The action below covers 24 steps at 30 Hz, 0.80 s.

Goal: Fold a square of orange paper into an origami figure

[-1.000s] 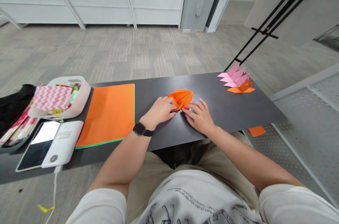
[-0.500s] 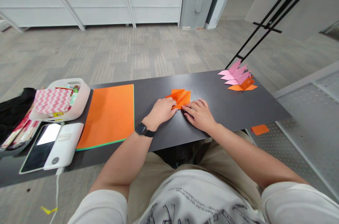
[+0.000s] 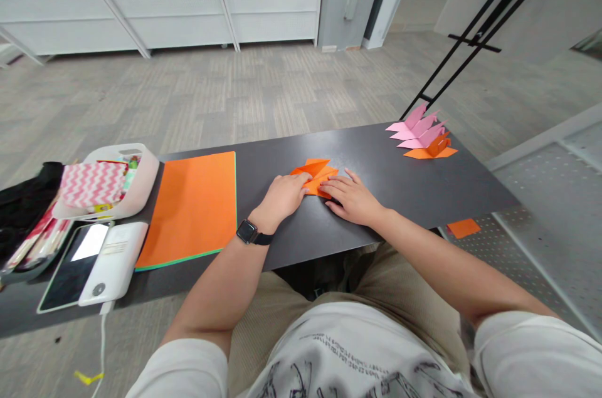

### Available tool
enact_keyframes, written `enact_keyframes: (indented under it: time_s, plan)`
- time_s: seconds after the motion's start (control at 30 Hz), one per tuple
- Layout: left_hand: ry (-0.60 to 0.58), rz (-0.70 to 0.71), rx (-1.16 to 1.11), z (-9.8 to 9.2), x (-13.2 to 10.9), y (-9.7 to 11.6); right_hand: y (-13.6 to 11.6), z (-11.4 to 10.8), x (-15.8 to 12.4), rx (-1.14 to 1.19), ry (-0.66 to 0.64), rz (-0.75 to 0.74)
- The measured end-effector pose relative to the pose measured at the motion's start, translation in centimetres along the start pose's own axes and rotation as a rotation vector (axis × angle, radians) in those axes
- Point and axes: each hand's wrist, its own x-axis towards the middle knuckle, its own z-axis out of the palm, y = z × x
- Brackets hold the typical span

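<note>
A partly folded orange origami paper lies on the dark table in front of me, its flaps raised at the back. At its left side my left hand is closed, with thumb and fingers gripping the near left part. My right hand lies open on the right side, fingers stretched over the near edge. The fingers hide part of the folds. To the right stand folded paper figures: several pink ones in a row and an orange one in front.
A stack of orange sheets with a green edge lies left on the table. Farther left are a white basket, a phone and a white power bank with a cable. An orange paper piece lies below the table's right edge.
The orange paper's raised flaps have opened and flattened somewhat. My right fingers have moved slightly left onto the paper. My left hand has shifted slightly left.
</note>
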Motion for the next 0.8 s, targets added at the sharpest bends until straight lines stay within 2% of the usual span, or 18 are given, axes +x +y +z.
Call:
enact_keyframes:
  time_s: [0.23, 0.4, 0.5, 0.57, 0.7, 0.8]
  plan:
    - [0.044, 0.028, 0.125, 0.0, -0.3, 0.1, 0.6, -0.1, 0.2, 0.017, -0.016, -0.011]
    - [0.225, 0.096, 0.308, -1.2, -1.6, 2.8, 0.8, 0.1, 0.1, 0.042, -0.020, 0.011]
    - [0.186, 0.222, 0.369, -0.8, -3.1, 4.8, 1.0, 0.4, -0.1, 0.085, -0.015, 0.023]
    - [0.190, 0.210, 0.426, 0.2, -4.1, 5.5, 1.2, 0.6, -0.1, 0.103, -0.006, 0.022]
    - [0.121, 0.155, 0.425, 2.2, -5.3, 5.0, 1.4, 0.7, -0.2, 0.125, 0.005, 0.017]
    - [0.069, 0.059, 0.338, 2.5, -5.6, 4.4, 1.5, 0.7, -0.2, 0.141, 0.013, 0.018]
